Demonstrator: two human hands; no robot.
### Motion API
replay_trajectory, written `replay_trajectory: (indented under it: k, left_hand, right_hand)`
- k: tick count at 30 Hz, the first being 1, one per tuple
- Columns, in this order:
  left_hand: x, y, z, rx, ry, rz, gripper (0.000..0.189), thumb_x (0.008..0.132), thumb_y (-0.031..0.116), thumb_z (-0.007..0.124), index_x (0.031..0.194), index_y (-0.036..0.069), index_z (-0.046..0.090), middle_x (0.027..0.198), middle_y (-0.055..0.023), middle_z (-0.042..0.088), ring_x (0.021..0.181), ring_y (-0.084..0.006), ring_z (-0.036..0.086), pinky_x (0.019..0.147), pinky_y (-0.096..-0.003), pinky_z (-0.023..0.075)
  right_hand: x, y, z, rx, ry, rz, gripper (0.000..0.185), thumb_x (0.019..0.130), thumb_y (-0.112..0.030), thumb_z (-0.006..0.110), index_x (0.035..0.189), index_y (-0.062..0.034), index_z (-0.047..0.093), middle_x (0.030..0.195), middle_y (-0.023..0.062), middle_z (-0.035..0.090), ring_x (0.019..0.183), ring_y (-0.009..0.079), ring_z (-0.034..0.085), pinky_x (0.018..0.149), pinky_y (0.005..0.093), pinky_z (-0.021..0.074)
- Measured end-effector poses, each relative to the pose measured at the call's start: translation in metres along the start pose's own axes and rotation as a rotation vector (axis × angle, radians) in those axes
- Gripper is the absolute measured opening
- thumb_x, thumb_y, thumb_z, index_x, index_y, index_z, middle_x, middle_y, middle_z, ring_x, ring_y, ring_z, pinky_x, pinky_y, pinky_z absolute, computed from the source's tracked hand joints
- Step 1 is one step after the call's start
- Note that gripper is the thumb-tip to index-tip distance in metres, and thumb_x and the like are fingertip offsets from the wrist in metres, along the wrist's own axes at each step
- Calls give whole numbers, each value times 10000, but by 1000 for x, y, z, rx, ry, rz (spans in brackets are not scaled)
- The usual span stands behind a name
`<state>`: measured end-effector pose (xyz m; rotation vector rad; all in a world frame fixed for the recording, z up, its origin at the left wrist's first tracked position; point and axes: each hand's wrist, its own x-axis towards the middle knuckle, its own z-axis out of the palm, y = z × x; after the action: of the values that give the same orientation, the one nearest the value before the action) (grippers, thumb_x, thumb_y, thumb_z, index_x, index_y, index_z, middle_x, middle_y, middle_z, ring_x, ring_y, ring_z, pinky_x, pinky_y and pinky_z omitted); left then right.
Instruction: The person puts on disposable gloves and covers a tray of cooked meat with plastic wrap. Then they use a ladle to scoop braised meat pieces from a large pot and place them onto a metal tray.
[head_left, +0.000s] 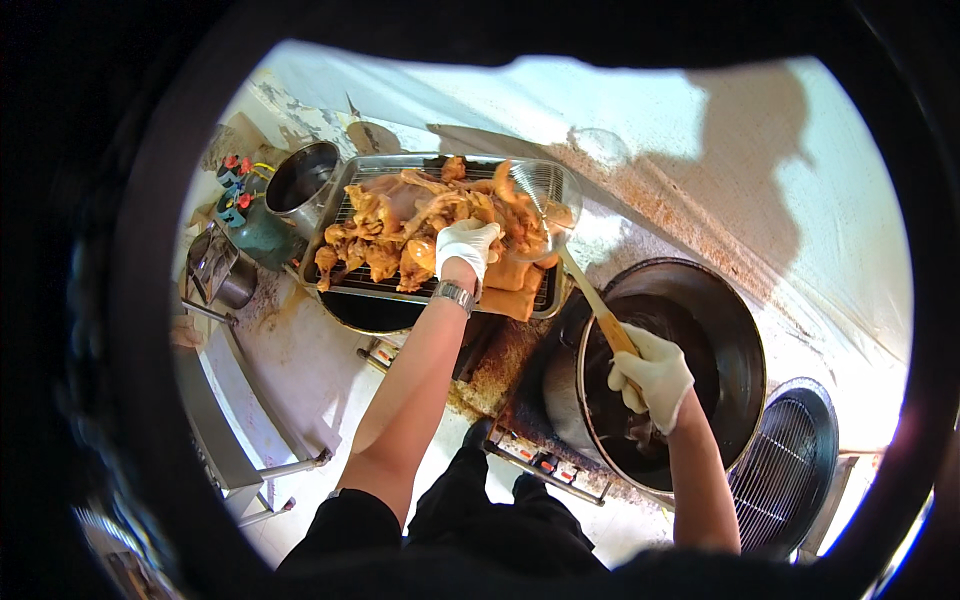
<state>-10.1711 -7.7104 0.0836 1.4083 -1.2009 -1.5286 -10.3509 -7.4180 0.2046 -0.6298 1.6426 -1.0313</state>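
A rectangular metal tray (559, 296) with a wire rack carries a heap of brown cooked poultry pieces (382, 206). Flat brown slabs (514, 289), perhaps tofu, lie at its near right corner. My left hand (466, 244), in a white glove, is on the near side of the heap with fingers curled; whether it grips a piece is hidden. In my gloved right hand (656, 375) is the wooden handle of a round wire skimmer (551, 214). The skimmer's mesh is over the tray's right end, with brown pieces in or behind it. My right hand is above a large stockpot (750, 375) of dark liquid.
Left of the tray stands a deep metal pot (304, 180), beside green gas cylinders (262, 236) with red valves. A dark round vessel with a wire rack (780, 457) is at the right. Stove knobs (547, 463) line the front; a metal-legged table (225, 427) is lower left.
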Motion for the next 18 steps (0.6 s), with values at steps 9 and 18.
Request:
replay_trajectory:
  k: [9,18]
  left_hand:
    - [23,-14,-11,-423,51,-185,412,943,-58,730,1326,-59,576,1058,-138,736,930,-260,775,782,-381,668]
    - [3,-26,-11,-403,3,44,633,982,-45,707,1565,-118,470,1383,-238,693,1103,-328,763,913,-409,665]
  right_hand:
    - [56,10,72,-996,233,-587,608,1044,-184,611,1639,-116,505,1038,189,778,804,352,773,738,498,614]
    - [46,25,54,-713,309,-512,602,1041,-141,624,1635,-146,525,1240,206,782,1052,341,791,900,435,619]
